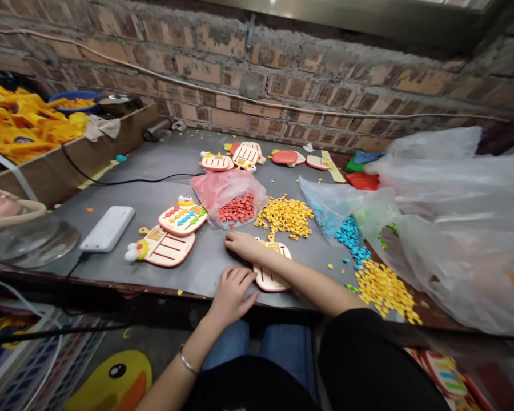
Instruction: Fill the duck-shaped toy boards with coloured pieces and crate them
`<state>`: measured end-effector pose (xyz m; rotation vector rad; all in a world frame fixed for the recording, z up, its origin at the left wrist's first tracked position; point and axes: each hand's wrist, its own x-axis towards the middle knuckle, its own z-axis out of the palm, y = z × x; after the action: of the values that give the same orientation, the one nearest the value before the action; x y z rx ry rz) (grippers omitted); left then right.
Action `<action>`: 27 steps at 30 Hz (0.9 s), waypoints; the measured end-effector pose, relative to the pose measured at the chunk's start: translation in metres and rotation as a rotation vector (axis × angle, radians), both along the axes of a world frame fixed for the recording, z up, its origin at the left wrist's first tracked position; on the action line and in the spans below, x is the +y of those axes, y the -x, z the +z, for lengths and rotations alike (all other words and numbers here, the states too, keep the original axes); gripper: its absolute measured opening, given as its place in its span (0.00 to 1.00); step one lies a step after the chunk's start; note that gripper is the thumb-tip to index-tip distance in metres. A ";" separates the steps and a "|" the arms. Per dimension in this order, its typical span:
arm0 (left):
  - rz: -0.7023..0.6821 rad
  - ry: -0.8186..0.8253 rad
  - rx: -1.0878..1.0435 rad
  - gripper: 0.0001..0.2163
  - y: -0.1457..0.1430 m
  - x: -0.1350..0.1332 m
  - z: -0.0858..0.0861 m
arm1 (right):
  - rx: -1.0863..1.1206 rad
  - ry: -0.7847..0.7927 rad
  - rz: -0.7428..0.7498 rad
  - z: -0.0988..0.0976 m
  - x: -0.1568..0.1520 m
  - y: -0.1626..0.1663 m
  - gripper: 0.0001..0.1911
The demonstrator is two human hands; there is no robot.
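My left hand (235, 292) rests at the table's front edge, fingers stretched and thumb apart, its fingertips by the left edge of a cream, red-rimmed slotted toy board (270, 281). Crossing above that board, my right hand (242, 245) is closed with its fingers curled down near the table; what they hold, if anything, is hidden. Just beyond it, small red beads (238, 209) lie in the mouth of a pink plastic bag (223, 185). A heap of small yellow beads (286, 216) is to their right. My right forearm covers part of the board.
To the left lie a bird-headed board with coloured beads (183, 219), a slotted board (168, 248) and a white power bank (108, 229). Blue beads (349, 233), more yellow beads (385, 288) and plastic bags (466, 228) spread rightward. Several boards (247, 154) sit near the brick wall.
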<state>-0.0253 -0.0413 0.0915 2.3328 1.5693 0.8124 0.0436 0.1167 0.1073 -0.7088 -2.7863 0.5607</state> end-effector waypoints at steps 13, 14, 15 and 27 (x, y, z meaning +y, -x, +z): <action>0.104 -0.001 0.115 0.24 -0.008 0.030 0.009 | 0.626 0.217 -0.494 0.012 -0.002 -0.155 0.06; 0.098 0.000 0.127 0.25 -0.011 0.031 0.007 | 0.580 0.228 -0.484 0.007 -0.009 -0.160 0.07; 0.090 0.006 0.138 0.26 -0.013 0.033 0.005 | 0.534 0.229 -0.466 0.001 -0.016 -0.164 0.08; 0.148 0.033 0.166 0.32 -0.017 0.037 -0.004 | 0.485 -0.040 -0.902 -0.023 -0.082 -0.215 0.13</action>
<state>-0.0084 -0.0046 0.0879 2.3356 1.8261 0.6308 0.2587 0.0347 0.0840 -1.4469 -1.7714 0.3998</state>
